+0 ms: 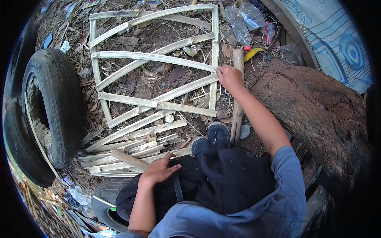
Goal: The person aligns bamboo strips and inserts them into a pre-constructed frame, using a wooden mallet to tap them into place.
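Note:
A lattice frame of pale split-bamboo slats (158, 58) lies on the ground before me. My right hand (230, 78) is closed, pinching the right end of a middle crosswise slat where it meets the frame's side upright (214, 35). Fingers apart, my left hand (160, 168) rests by my left knee, thumb and index finger spread. Beside it a short round wooden stick (129, 159) slants over a pile of loose bamboo slats (170, 127); the stick's near end is hidden behind that hand.
Old tyres (59, 103) stand at the left, another tyre (105, 198) near my left leg. A thick trunk (309, 107) and an upright wooden pole (237, 103) are at the right. Plastic bottle (238, 25), leaves and scraps litter the ground beyond. Patterned blue sheet (337, 39) covers the far right.

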